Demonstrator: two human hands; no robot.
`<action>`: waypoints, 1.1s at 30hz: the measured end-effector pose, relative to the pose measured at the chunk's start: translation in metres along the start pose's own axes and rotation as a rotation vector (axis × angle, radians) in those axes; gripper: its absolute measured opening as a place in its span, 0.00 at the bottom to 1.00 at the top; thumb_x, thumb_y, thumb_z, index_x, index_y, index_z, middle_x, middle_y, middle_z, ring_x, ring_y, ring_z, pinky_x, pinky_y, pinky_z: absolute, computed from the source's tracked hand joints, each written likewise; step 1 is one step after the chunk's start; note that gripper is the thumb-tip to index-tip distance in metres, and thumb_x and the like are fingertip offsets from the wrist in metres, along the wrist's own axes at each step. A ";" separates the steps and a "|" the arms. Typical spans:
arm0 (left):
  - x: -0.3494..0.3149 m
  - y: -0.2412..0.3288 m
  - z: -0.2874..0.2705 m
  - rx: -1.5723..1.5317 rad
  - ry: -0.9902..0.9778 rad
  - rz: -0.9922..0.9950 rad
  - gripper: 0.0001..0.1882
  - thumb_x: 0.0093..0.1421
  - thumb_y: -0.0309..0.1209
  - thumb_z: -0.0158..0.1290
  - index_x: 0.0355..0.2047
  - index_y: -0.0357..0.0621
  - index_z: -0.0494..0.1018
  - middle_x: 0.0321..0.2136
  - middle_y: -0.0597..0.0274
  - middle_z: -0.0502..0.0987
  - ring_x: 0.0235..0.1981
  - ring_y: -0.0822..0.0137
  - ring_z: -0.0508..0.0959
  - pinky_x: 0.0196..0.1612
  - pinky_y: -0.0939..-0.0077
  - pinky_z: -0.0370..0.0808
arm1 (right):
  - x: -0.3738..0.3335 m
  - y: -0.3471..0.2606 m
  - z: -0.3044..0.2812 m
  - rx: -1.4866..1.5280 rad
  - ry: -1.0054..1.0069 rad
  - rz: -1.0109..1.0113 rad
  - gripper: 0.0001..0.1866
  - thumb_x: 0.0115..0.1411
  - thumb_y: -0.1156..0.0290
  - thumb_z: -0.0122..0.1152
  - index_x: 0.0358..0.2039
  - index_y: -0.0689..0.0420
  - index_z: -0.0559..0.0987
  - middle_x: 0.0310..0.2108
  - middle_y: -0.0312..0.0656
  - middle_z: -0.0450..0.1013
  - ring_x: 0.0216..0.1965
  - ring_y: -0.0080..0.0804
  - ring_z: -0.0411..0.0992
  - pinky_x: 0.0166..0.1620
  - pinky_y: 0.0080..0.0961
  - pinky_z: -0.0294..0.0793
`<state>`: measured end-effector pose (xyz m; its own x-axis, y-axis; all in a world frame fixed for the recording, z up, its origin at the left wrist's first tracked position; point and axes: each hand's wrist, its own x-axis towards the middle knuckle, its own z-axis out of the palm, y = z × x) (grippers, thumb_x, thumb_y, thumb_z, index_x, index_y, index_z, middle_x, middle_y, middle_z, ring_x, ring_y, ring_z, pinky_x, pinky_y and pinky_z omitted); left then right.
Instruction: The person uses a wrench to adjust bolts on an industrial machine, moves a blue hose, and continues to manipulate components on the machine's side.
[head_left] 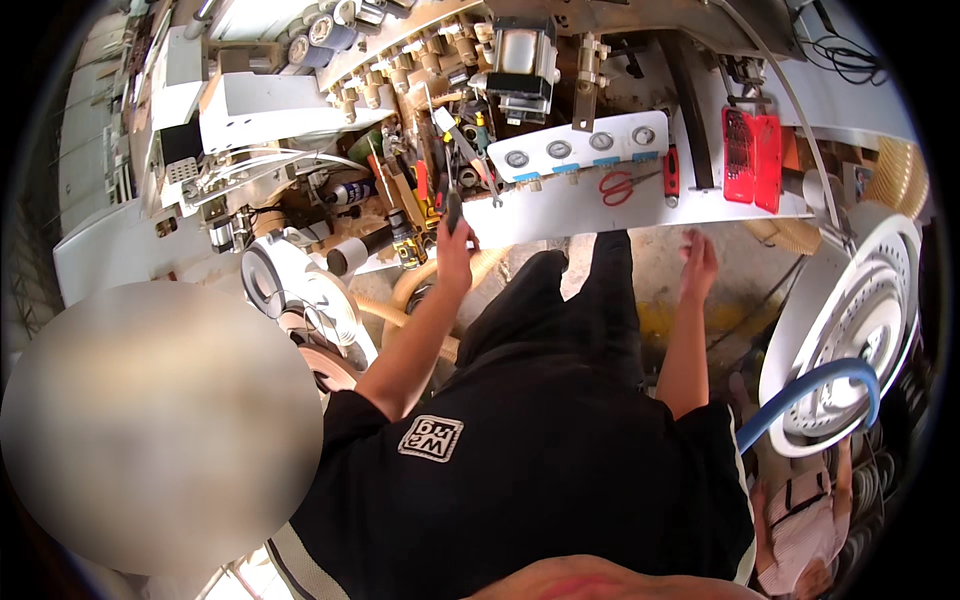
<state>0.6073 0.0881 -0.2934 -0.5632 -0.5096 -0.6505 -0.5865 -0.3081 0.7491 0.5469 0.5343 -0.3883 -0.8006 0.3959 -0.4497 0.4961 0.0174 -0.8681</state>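
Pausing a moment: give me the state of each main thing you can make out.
Left bare hand: closed around a tool.
Slim black-handled tool: held in the left hand.
Right bare hand: loosely curled, nothing visible in it.
Red-handled metal scissors: unheld; blades hard to judge.
Red rectangular plastic case: seems open.
White panel with four round gauges: readings too small to tell.
Thick blue hose: bent into an arch.

Brightly lit, glare on white worktop [570,215], bent edges, dark corners, blurred disc [160,430]
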 end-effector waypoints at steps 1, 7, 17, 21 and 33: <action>0.025 -0.009 -0.008 0.052 0.022 0.088 0.17 0.70 0.35 0.51 0.55 0.42 0.66 0.28 0.66 0.71 0.27 0.72 0.72 0.31 0.74 0.73 | -0.028 0.008 -0.008 -0.069 -0.008 0.069 0.17 0.73 0.60 0.53 0.44 0.60 0.84 0.38 0.37 0.82 0.30 0.20 0.71 0.40 0.21 0.76; 0.163 0.002 0.011 0.338 0.107 0.378 0.31 0.64 0.38 0.58 0.64 0.39 0.65 0.41 0.55 0.78 0.37 0.59 0.78 0.45 0.61 0.76 | -0.200 0.108 -0.085 -0.091 -0.043 0.317 0.15 0.71 0.60 0.58 0.44 0.59 0.83 0.33 0.35 0.80 0.24 0.19 0.72 0.28 0.20 0.71; 0.055 -0.096 0.026 0.261 -0.366 0.100 0.21 0.63 0.33 0.58 0.55 0.44 0.73 0.37 0.67 0.76 0.37 0.74 0.76 0.40 0.75 0.72 | -0.373 0.137 -0.152 -0.139 0.257 0.534 0.19 0.70 0.58 0.59 0.48 0.61 0.83 0.33 0.39 0.82 0.28 0.22 0.77 0.33 0.23 0.77; -0.102 -0.070 0.063 0.162 -0.994 -0.102 0.17 0.72 0.30 0.50 0.57 0.39 0.74 0.39 0.64 0.78 0.39 0.73 0.77 0.46 0.78 0.75 | -0.384 0.074 -0.160 -0.295 0.436 0.460 0.18 0.69 0.58 0.59 0.38 0.62 0.84 0.25 0.37 0.80 0.25 0.20 0.76 0.32 0.22 0.75; -0.437 0.108 0.142 -0.839 -2.143 0.432 0.11 0.68 0.28 0.52 0.48 0.45 0.81 0.50 0.50 0.78 0.41 0.55 0.81 0.52 0.54 0.76 | -0.395 -0.089 -0.214 0.064 0.687 -0.449 0.39 0.56 0.64 0.79 0.62 0.63 0.67 0.39 0.38 0.78 0.36 0.19 0.74 0.42 0.19 0.76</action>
<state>0.7074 0.3920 0.0541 -0.4515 0.4694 0.7588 -0.3472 -0.8758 0.3352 0.8909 0.5734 -0.0889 -0.5243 0.8376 0.1538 0.1413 0.2637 -0.9542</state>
